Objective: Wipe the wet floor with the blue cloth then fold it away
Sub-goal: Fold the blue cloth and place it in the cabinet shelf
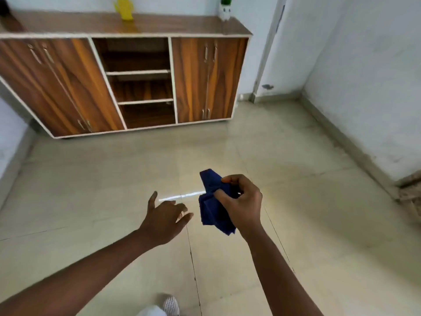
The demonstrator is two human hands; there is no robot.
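Note:
The dark blue cloth (213, 208) is bunched and hangs in the air above the beige tiled floor (114, 179), gripped by my right hand (241, 201) between thumb and fingers. My left hand (165, 218) hovers just left of the cloth, fingers spread, holding nothing and not touching the fabric. A bright reflective streak (180, 197) shows on the floor between the two hands; whether it is water or glare I cannot tell.
A wooden cabinet (127, 76) with open middle shelves stands against the back wall, a yellow ornament (124, 8) and a small potted plant (225, 8) on top. White walls close the right side. A white shoe (169, 306) shows at the bottom edge.

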